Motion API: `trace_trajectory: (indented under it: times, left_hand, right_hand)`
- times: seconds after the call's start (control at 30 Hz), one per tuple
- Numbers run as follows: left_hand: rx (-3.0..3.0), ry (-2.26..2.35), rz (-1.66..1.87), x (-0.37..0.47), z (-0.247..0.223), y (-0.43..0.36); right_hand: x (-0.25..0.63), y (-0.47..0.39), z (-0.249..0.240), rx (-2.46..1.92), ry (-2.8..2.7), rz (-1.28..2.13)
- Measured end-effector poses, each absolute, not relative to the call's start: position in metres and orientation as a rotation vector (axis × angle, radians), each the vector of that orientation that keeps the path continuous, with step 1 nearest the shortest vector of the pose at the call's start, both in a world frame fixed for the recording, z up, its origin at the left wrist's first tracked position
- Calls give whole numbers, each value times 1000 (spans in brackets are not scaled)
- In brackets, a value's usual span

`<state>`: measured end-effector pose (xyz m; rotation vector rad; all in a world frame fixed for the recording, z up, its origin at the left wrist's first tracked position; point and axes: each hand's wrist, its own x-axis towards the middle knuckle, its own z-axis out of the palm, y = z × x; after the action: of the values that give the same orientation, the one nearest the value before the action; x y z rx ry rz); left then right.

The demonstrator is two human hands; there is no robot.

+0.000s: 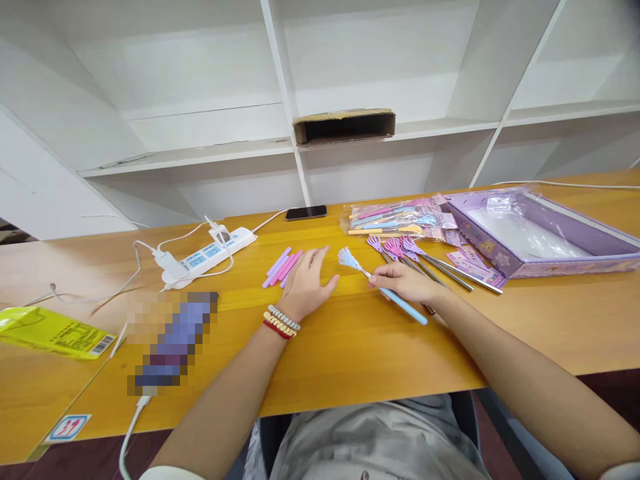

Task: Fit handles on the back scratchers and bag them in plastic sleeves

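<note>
The blue hand-headed stick [407, 311], already sleeved, sits pinched in my right hand [403, 281] over the table, my left hand [305, 283] spread loosely beside unused pink and purple tubes [287, 268], with several metal-rod sticks [450, 267] still bare and others bagged behind.

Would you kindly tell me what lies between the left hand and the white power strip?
In the head view, pink and purple sticks lie between the left hand and the white power strip.

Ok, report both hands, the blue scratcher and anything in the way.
Right hand gripping blue scratcher mid-length. Left hand open, partly hiding pink and purple tubes. Metal-handled scratchers close beside right hand.
</note>
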<state>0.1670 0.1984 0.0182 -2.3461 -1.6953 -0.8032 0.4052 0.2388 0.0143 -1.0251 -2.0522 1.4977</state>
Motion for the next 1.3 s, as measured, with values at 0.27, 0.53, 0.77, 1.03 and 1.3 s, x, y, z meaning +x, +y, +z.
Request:
trace_trajectory:
  times: [0.27,0.53,0.77,1.03,1.3]
  left_hand:
    - [-2645,-1221,-770,172,13,198]
    - [-2356,-1512,-1188,167,19,201]
    - [-2717,-1515,-948,187,18,187]
    - [-2999,-1560,-780,193,18,186]
    - [-2874,-1636,-851,195,13,186]
  right_hand:
    - [401,232,18,-867,-2195,1624]
    - [405,237,17,-909,-2011,1437]
    - [401,234,14,-682,-1788,1505]
    - [397,236,16,-566,-1502,1612]
    - [399,242,11,-569,-1260,1659]
